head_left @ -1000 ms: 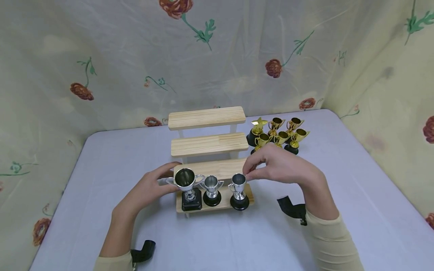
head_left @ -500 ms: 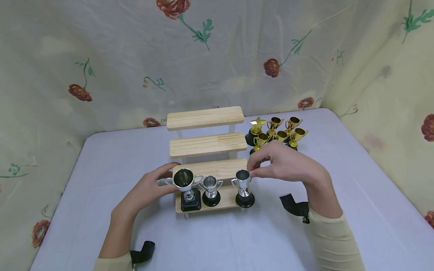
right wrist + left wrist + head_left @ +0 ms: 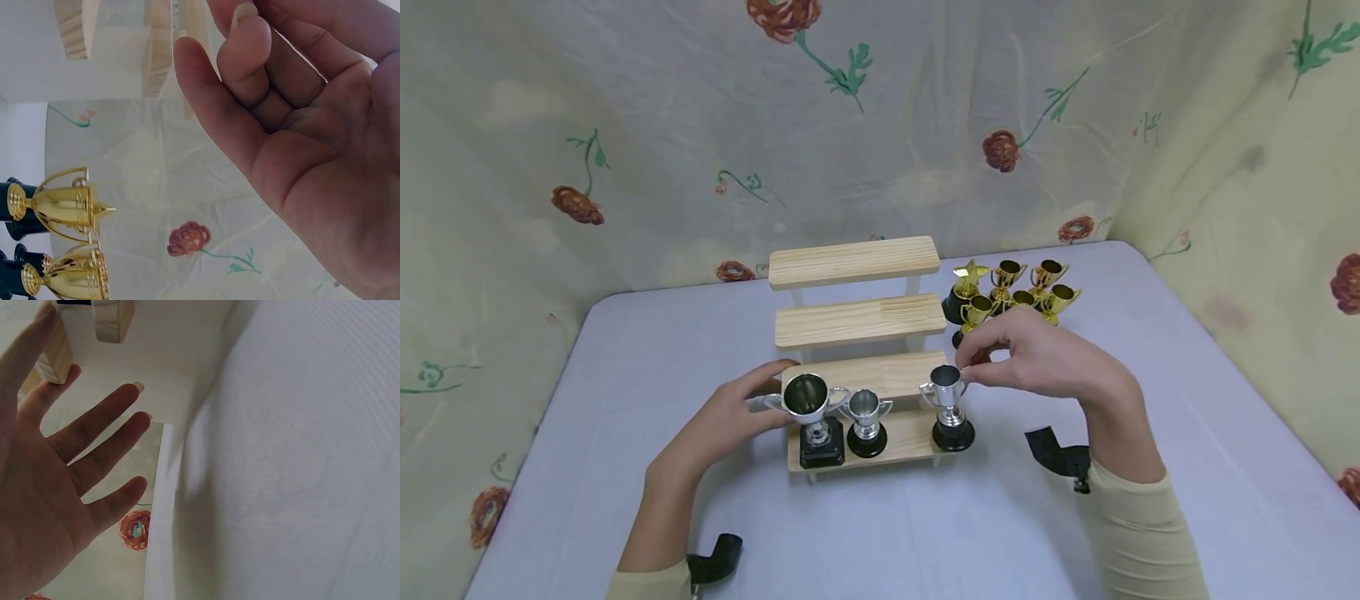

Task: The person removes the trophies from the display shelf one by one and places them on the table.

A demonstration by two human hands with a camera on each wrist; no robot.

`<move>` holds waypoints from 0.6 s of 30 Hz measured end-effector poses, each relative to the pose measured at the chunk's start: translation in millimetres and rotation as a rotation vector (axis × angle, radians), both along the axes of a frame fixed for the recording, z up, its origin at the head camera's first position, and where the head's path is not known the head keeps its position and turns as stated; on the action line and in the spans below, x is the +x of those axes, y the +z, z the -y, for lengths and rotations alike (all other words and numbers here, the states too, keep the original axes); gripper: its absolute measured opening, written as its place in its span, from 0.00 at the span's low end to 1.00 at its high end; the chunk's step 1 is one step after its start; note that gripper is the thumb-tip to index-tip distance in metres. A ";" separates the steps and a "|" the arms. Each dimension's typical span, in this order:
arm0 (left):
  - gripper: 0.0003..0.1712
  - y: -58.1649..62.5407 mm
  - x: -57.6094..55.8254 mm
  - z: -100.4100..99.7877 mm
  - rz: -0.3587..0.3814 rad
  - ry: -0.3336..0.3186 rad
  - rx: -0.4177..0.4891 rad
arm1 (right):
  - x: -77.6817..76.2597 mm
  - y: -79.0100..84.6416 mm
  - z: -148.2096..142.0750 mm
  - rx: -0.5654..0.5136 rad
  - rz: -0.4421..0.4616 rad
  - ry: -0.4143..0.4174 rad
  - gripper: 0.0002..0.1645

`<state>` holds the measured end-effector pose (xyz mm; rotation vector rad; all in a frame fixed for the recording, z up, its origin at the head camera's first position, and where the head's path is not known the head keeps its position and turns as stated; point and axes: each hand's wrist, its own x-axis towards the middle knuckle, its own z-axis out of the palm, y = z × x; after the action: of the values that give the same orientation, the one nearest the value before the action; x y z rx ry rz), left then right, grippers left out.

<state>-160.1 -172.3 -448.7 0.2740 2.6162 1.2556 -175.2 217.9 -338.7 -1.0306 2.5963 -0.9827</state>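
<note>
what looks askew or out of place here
The right silver cup: its base appears to jut past the right end of the bottom shelf, though the right hand holds it. Nothing looks spilled or damaged.

Curled right hand [image 3: 312, 137], gold trophies [image 3: 65, 205]

L hand [image 3: 741, 408] w/ fingers spread, R hand [image 3: 1033, 358] in thumb-to-finger pinch, R wrist [image 3: 1112, 400] bent dwn.

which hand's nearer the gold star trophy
Right: the right hand is in front of the star trophy; the left hand is at the left end of the shelf.
</note>
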 end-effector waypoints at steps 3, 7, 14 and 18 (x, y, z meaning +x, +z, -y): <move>0.36 0.1 0.0 -0.1 0.001 0.000 0.000 | -0.3 0.7 -4.2 0.009 -0.017 -0.031 0.11; 0.37 1.0 0.0 -0.8 0.004 0.003 -0.005 | -0.9 1.5 -9.6 0.008 -0.029 -0.050 0.11; 0.38 2.1 0.6 -1.3 0.004 -0.003 -0.004 | -1.7 2.8 -14.0 -0.003 -0.015 -0.081 0.10; 0.38 2.6 0.8 -1.4 0.006 -0.003 0.001 | -1.2 4.4 -19.6 -0.002 -0.005 -0.129 0.10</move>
<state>-159.3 -171.0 -446.1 0.2731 2.6093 1.2545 -176.4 237.5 -334.4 -0.8767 2.6954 -1.0128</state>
